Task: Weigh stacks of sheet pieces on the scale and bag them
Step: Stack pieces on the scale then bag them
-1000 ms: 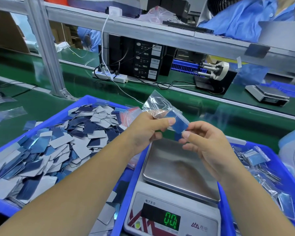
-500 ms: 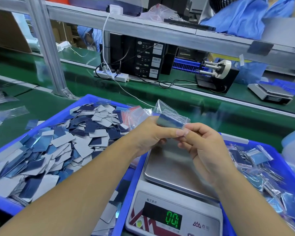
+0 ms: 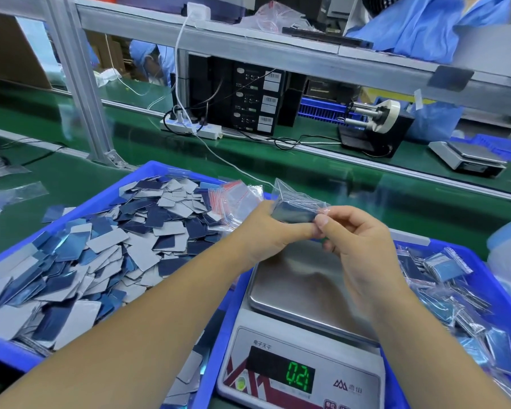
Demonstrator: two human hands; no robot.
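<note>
- I see my left hand (image 3: 266, 231) and right hand (image 3: 357, 240) meeting above the scale (image 3: 304, 335), fingers of both curled and pinching a small clear bag (image 3: 295, 199).
- Inside the bag sits a dark stack of sheet pieces (image 3: 292, 214), held in the air over the steel pan, not touching it.
- The scale's green display (image 3: 298, 376) is lit; the digits look like 0.2 and one more, which I can't read surely.
- To my left, a blue tray (image 3: 148, 172) is heaped with loose blue and grey pieces (image 3: 101, 246); empty bags (image 3: 236, 196) lie at its far corner.
- To my right, a second blue tray (image 3: 490, 278) holds filled bags (image 3: 449, 290).
- Beyond is a green conveyor belt (image 3: 322, 172), an aluminium frame post (image 3: 77, 84), a power strip (image 3: 192, 128) and a second scale (image 3: 469, 154).
</note>
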